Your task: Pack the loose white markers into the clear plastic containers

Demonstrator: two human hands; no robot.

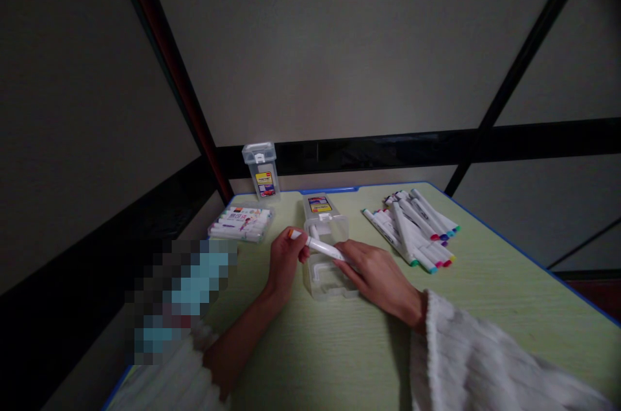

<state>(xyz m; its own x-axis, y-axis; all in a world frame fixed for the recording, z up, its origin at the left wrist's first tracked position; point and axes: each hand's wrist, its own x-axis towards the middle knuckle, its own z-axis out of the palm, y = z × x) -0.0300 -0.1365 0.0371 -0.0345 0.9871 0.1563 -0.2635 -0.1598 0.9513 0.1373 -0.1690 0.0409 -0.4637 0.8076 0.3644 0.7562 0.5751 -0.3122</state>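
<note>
Both hands hold one white marker [317, 245] with an orange end, level above an open clear plastic case [326, 249] lying on the pale green table [339, 359]. My left hand [285, 262] pinches the marker's orange end. My right hand [376, 275] grips its other end and rests over the case's lower half. A pile of several white markers with coloured caps [414, 228] lies to the right of the case.
A flat clear pack of markers [241, 223] lies at the table's back left. A closed clear marker case [261, 170] stands upright behind it. Dark metal bars run along the wall behind the table's blue-trimmed edge [533, 260].
</note>
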